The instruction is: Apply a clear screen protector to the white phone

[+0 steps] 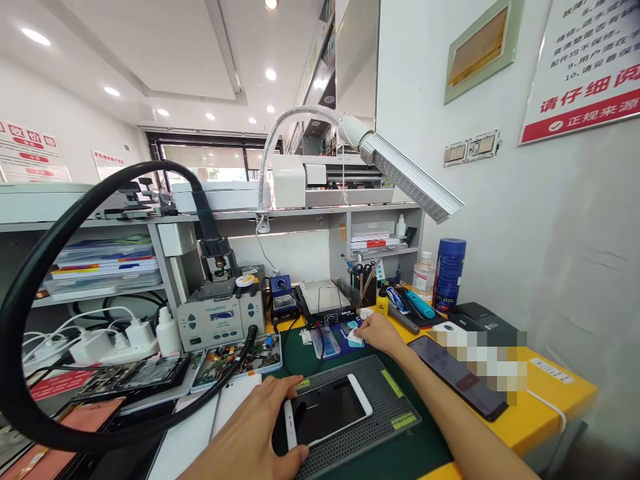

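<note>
A white-framed smartphone (330, 410) with a dark screen lies on a grey perforated pad (370, 383) over a green mat (425, 447). My left hand (265, 427) grips the phone's left end, thumb at the near edge and fingers at the far one. Farther back, my right hand (379, 333) has its fingertips pinched on a small white piece (354, 335), whose kind is hard to make out. Light-blue and dark-blue flat packets (327, 340) lie beside and under those fingertips.
A grey soldering station (220, 319) stands behind trays of circuit boards (240, 360) at the left. A black hose (15, 333) loops across the left side. A larger dark phone (455, 373) lies to the right. A yellow bottle (382, 301) and a blue can (450, 273) stand behind.
</note>
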`<state>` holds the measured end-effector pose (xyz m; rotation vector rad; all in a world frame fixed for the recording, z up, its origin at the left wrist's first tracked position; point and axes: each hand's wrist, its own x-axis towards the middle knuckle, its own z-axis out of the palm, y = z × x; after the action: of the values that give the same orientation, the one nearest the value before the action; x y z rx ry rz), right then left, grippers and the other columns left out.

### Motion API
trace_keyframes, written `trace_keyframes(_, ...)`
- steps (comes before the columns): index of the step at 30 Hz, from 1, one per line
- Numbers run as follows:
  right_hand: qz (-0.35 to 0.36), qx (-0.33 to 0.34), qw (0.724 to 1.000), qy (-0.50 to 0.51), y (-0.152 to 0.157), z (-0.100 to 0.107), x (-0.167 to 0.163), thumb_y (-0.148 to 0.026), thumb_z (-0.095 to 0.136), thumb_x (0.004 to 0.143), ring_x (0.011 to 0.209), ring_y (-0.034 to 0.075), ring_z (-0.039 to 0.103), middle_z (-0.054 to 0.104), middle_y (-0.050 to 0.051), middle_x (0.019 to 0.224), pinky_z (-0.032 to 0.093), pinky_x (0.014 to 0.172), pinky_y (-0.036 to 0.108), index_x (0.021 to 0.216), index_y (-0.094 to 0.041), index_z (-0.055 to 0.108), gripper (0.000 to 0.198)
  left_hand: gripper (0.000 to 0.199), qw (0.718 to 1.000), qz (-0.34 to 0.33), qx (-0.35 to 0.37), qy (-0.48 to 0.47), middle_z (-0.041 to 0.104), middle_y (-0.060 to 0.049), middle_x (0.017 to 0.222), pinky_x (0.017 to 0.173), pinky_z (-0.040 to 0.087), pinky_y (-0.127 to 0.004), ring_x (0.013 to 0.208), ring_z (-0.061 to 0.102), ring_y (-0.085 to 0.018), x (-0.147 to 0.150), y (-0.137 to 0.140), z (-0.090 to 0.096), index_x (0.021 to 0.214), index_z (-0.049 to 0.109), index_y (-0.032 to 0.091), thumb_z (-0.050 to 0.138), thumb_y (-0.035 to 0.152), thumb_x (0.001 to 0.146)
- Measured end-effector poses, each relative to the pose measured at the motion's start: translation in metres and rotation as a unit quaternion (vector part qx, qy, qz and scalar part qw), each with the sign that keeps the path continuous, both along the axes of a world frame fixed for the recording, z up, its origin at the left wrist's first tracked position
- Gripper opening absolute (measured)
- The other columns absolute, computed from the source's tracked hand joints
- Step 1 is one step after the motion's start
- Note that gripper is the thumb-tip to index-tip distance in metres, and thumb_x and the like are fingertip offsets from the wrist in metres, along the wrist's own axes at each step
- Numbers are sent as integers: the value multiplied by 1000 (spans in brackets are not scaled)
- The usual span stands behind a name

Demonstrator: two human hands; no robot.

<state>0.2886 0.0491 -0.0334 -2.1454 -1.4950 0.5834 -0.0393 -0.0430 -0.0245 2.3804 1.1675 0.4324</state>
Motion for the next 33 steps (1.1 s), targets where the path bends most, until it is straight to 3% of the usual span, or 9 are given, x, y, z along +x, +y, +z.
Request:
trace_keyframes(6, -10, 10, 994, 112, -7, 6, -2, -34, 67, 98, 101, 24, 68, 66, 8, 121, 59, 84, 41, 121, -15, 65, 30, 60, 999, -18, 19, -46, 57, -9, 141, 110, 43, -47, 131, 53, -34, -1, 1, -5, 140, 54, 32, 69, 38, 83)
trace_keyframes(10, 10, 9, 965, 260, -30, 19, -12, -35, 64, 100, 87, 18, 68, 67, 6, 111, 60, 73, 34, 118, -16, 64, 26, 38, 988, -22, 67, -135, 59, -11, 130, 103, 47, -48, 121, 57, -33, 3, 2, -7, 127, 61, 29, 62, 38, 91)
trace_keyframes(12, 44, -9, 935, 351, -51, 25, -22, -36, 63, 101, 71, 13, 62, 65, 2, 96, 55, 60, 26, 109, -15, 64, 23, 31, 983, -16, 79, -166, 58, -13, 128, 99, 49, -47, 119, 57, -33, 6, 1, -5, 125, 61, 27, 56, 38, 96)
trace_keyframes(16, 127, -107, 846, 507, -96, 29, -53, -27, 54, 96, 47, 4, 32, 44, -5, 69, 23, 38, 15, 80, -15, 55, 20, 32, 972, -19, 79, -220, 54, -12, 133, 100, 47, -44, 126, 53, -30, 16, -6, 0, 129, 57, 28, 52, 37, 99)
trace_keyframes(19, 165, -188, 783, 569, -119, 28, -74, -27, 52, 87, 46, 4, 26, 39, -5, 66, 19, 37, 14, 75, -15, 53, 17, 30, 963, -58, 68, -256, 56, -9, 131, 107, 42, -41, 125, 53, -26, 23, -14, 2, 123, 63, 29, 62, 34, 94)
trace_keyframes(22, 177, -234, 751, 592, -129, 24, -86, -24, 51, 79, 45, 5, 26, 40, -4, 66, 17, 36, 14, 76, -14, 55, 11, 17, 954, -85, 47, -285, 62, -8, 117, 100, 44, -37, 113, 59, -24, 29, -21, 3, 105, 73, 27, 63, 35, 94)
trace_keyframes(27, 166, -245, 777, 556, -131, 23, -93, -23, 49, 81, 43, 5, 27, 43, -3, 64, 16, 35, 14, 70, -14, 57, 16, 26, 939, -85, -24, -331, 67, -5, 89, 79, 45, -31, 85, 61, -20, 31, -19, 1, 82, 73, 20, 64, 41, 94)
trace_keyframes(30, 152, -187, 830, 502, -140, 39, -88, -32, 50, 96, 43, 6, 32, 48, -1, 60, 15, 33, 16, 68, -13, 60, 35, 32, 925, -64, -90, -363, 66, -2, 76, 67, 45, -28, 71, 59, -16, 29, -13, -3, 80, 69, 18, 65, 47, 92)
trace_keyframes(33, 163, -99, 866, 463, -161, 60, -71, -38, 63, 98, 46, 5, 36, 53, -2, 60, 21, 36, 14, 78, -13, 68, 32, 32, 908, -38, -140, -392, 65, 1, 72, 65, 48, -28, 65, 60, -14, 27, -6, -5, 81, 65, 17, 69, 47, 91)
